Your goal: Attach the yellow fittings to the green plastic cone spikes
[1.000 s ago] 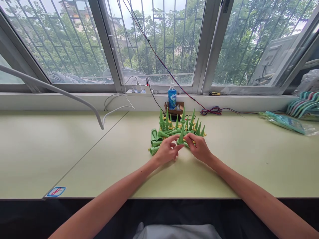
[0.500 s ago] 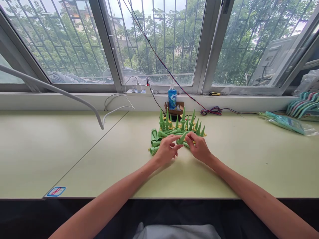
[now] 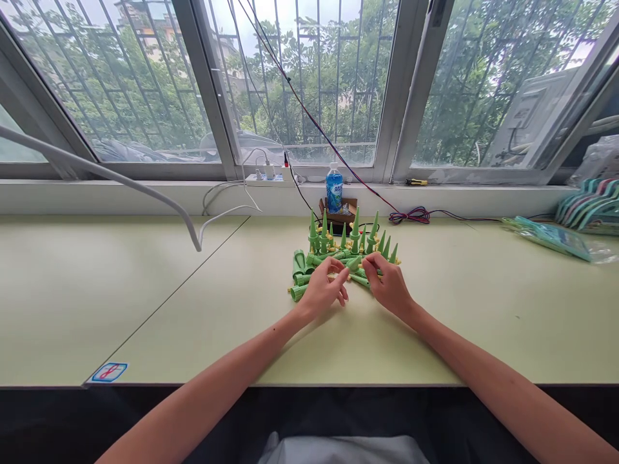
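"Where is the green cone (image 3: 354, 263)?"
"Tilted in the grip of the left hand (image 3: 325, 287)."
"And the right hand (image 3: 388, 287)?"
"Curled just beside the cone; whether it grips anything, I cannot tell. Beyond, more cones (image 3: 355, 233) crowd the table (image 3: 483, 309)."

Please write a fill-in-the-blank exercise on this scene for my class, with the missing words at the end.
1. The cone between the left hand and right hand is coloured ____.
2. The bottle holds liquid coloured ____.
3. From the wearer's view, the coiled cable lies to the bottle's ____.
4. The mark inside the blue-bordered sticker is coloured ____.

Missing words: green; blue; right; red.
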`<state>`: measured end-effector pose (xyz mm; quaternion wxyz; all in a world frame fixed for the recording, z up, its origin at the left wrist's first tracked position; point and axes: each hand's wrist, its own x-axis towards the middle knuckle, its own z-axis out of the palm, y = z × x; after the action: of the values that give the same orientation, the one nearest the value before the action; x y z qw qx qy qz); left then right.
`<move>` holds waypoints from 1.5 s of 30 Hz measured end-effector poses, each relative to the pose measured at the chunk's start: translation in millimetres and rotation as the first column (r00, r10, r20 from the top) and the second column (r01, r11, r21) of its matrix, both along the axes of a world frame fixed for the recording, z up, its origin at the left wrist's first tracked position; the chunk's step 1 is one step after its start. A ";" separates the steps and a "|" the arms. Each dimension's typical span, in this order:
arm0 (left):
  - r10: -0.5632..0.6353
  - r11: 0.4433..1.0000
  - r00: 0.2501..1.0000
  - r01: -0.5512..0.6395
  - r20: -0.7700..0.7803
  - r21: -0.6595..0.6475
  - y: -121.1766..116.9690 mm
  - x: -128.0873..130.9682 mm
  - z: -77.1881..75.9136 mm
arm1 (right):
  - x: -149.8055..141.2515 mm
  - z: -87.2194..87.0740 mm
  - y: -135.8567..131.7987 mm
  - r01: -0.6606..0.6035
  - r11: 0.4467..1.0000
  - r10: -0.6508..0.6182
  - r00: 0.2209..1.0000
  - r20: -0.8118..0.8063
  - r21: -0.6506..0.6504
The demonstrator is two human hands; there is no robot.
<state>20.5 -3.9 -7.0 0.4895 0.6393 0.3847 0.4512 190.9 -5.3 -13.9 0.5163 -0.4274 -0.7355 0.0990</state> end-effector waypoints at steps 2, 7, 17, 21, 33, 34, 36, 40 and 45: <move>-0.046 0.996 0.998 0.049 0.048 -0.078 0.4 -0.7 2.6 | 0.2 0.4 -0.4 -0.001 1.000 0.001 1.000 0.000 -0.003; -0.179 0.955 0.983 0.186 0.052 -0.231 -0.8 -2.0 5.5 | -0.2 -0.2 -1.2 -0.056 0.998 0.056 0.998 0.017 -0.014; -0.236 0.900 0.966 0.260 0.111 -0.351 0.0 -2.9 3.0 | 1.3 -1.2 -0.7 -0.110 0.994 0.111 0.993 0.037 -0.026; -0.228 0.907 0.967 0.254 0.116 -0.335 1.1 -4.1 3.0 | 1.9 -2.8 0.7 -0.116 0.993 0.117 0.993 0.030 -0.029; -0.285 0.943 0.958 0.285 0.024 -0.175 -7.4 -5.2 8.7 | 2.0 -1.3 -0.2 -0.126 0.992 0.126 0.992 0.023 -0.009; -0.284 0.945 0.958 0.284 0.024 -0.162 -7.5 -5.1 8.2 | 2.1 -1.3 -0.1 -0.124 0.992 0.124 0.992 0.025 -0.011; -0.280 0.952 0.960 0.280 0.022 -0.126 -6.3 -5.3 5.8 | 2.1 -1.4 0.1 -0.122 0.992 0.123 0.992 0.026 -0.015; -0.236 0.972 0.971 0.236 -0.047 -0.012 -1.4 -6.1 -0.8 | 1.2 -1.4 -0.1 -0.130 0.991 0.131 0.991 0.030 -0.034; -0.154 0.984 0.980 0.163 -0.123 0.067 -0.3 -6.4 -3.5 | 1.0 -1.3 -1.0 -0.152 0.987 0.154 0.988 0.035 -0.043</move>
<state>14.0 -4.2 -10.6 0.4756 0.7117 0.3428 0.3869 192.0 -6.3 -15.2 0.4844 -0.3818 -0.7737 0.1448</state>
